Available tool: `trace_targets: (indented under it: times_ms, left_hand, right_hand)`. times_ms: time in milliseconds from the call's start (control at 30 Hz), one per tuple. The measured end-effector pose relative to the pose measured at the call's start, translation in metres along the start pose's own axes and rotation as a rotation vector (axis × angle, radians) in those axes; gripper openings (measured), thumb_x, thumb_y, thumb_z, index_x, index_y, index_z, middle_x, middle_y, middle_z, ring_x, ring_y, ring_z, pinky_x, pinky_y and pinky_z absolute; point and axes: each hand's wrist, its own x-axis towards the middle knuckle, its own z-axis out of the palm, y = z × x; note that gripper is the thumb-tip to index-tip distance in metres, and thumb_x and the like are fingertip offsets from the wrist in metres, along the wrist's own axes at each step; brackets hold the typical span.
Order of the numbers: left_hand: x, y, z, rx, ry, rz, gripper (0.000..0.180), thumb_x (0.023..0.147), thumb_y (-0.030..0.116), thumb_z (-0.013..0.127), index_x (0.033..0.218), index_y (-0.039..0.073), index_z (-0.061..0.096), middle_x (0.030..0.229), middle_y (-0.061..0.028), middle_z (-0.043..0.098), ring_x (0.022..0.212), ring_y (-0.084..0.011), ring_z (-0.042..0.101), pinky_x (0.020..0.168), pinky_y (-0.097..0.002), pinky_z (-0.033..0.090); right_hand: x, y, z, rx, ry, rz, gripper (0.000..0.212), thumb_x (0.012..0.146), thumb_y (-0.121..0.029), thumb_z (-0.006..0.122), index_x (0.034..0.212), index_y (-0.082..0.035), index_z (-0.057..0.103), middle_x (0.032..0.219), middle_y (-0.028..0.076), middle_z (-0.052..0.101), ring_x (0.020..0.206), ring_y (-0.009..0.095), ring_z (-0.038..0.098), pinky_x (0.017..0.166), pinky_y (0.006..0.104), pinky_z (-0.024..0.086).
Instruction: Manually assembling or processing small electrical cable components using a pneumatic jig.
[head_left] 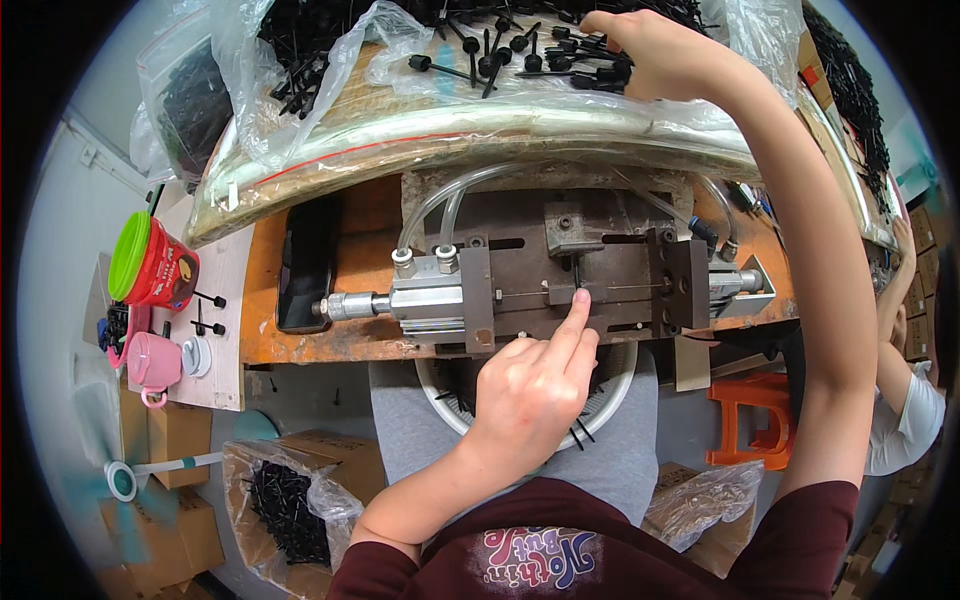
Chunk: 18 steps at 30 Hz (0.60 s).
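My left hand (535,390) is over a dark metal clamping fixture (520,265) on the bench. Its index finger is stretched out, the tip touching the small block in the middle, beside a thin dark pin (577,268). The other fingers are partly curled, and nothing shows in them. My right hand (670,60) reaches to the far side, over loose black plastic pieces with round heads and thin stems (500,55). Its thumb and fingers are apart around the nearest pieces; none is visibly gripped.
Pneumatic cylinders (430,295) with clear hoses flank the fixture. A black tray (308,265) lies left of it, near a red tub (165,265) and pink cup (155,362). A white basket (430,400) sits at my lap. An orange stool (745,425) and another person's arm (895,290) are right.
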Motion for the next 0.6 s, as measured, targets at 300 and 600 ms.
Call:
trace_targets:
  times_ms: [300,600]
  left_hand:
    - [0.000,-0.002,-0.001,-0.032,0.003,0.009,0.025,0.070,0.010,0.081,0.092,0.003,0.069,0.123,-0.0136,0.069,0.059,-0.0180,0.064,0.058,-0.0273,0.052]
    - [0.000,-0.002,-0.002,-0.046,-0.001,0.015,0.026,0.071,0.009,0.081,0.094,0.004,0.069,0.124,-0.0145,0.069,0.059,-0.0189,0.064,0.060,-0.0275,0.052]
  right_hand:
    - [-0.005,-0.011,-0.056,0.180,-0.326,-0.041,0.068,0.070,-0.018,0.078,0.133,-0.001,0.059,0.124,0.019,0.066,0.116,0.033,0.062,0.098,0.0411,0.050]
    - [0.017,-0.023,-0.034,-0.030,-0.271,0.001,0.070,0.072,-0.017,0.077,0.137,-0.004,0.055,0.127,0.020,0.064,0.122,0.035,0.059,0.101,0.0439,0.049]
